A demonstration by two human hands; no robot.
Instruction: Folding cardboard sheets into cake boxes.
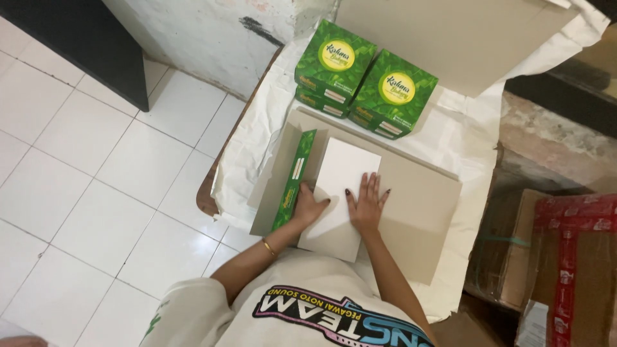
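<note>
White floor tiles (83,193) at far left, with a dark panel (77,38) in the upper corner. Next rightward, a crumpled white sheet (257,135) spread over the desk (204,196), only a brown edge of the latter showing. On the sheet, a flat grey cardboard blank (418,212), its left flap (283,180) folded up to stand on edge, green printed face turned inward. Left hand (308,207), gold bangle (268,247) at the wrist, curled at the foot of that green flap, fingers bent against the crease, thumb resting on the white panel (337,193); pressing more than gripping, nothing lifted. Just to the right, right hand (367,204) laid flat and open, fingers spread, palm down across the seam between white panel and grey board, dark nails visible. White panel lying directly under and between both hands, reaching away from the body toward the far side. Beyond the fingertips, well clear of them, green boxes (363,80) stacked in two piles side by side, yellow round labels on top. Behind these, a large plain cardboard sheet (450,38) leaning upward. At far right, below desk level, brown cartons (553,257) bound with red tape. Nothing between hands and blank.
</note>
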